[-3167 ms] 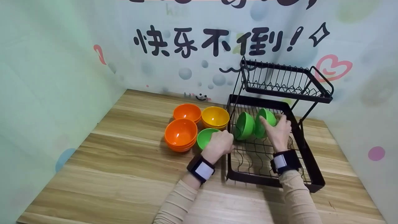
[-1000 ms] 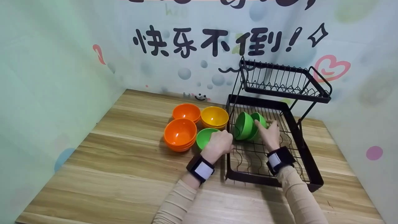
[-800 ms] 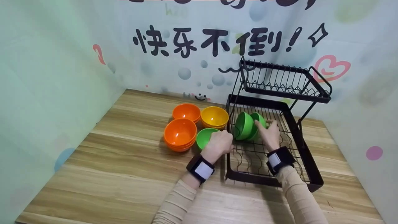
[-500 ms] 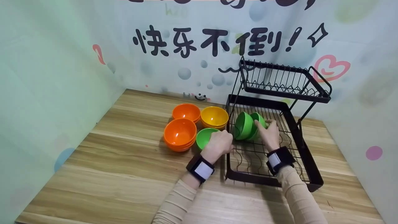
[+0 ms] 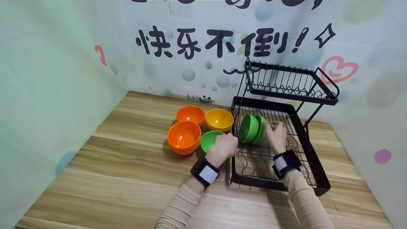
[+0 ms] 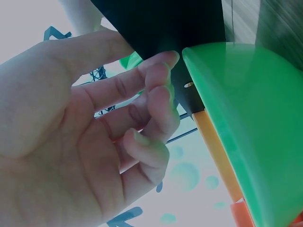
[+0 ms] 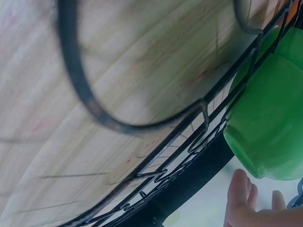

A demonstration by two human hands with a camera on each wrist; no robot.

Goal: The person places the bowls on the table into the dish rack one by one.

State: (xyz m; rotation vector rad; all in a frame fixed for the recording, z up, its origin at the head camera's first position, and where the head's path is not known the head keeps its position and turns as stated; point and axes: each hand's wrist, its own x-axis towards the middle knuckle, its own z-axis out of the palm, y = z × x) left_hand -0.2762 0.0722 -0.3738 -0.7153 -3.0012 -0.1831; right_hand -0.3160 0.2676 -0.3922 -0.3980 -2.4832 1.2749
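Two green bowls stand on edge, close together, in the lower tier of a black dish rack [image 5: 279, 184]: a left bowl [image 5: 249, 128] and a right bowl [image 5: 261, 132]. Just right of the latter is my right hand [image 5: 276, 136]. Its thumb is beside the bowl's outer side, and in the right wrist view the fingertips lie below the green bowl [image 7: 265, 118], holding nothing. At the rack's left side my left hand [image 5: 224, 148] holds the rim between thumb and curled fingers, as the left wrist view shows. Partly hidden below that hand is another green bowl [image 5: 210, 141].
Left of the rack, on the wooden table [image 5: 127, 178], are stacked orange bowls [image 5: 184, 136], more orange bowls [image 5: 190, 115] behind and stacked yellow bowls [image 5: 219, 119]. The rack's slotted upper tier [image 5: 289, 79] overhangs the back. Printed cloth walls surround the table.
The right green bowl has moved left, close against the other one. My right hand followed it left, and its thumb has come off the bowl's rim. The left hand has stayed put.
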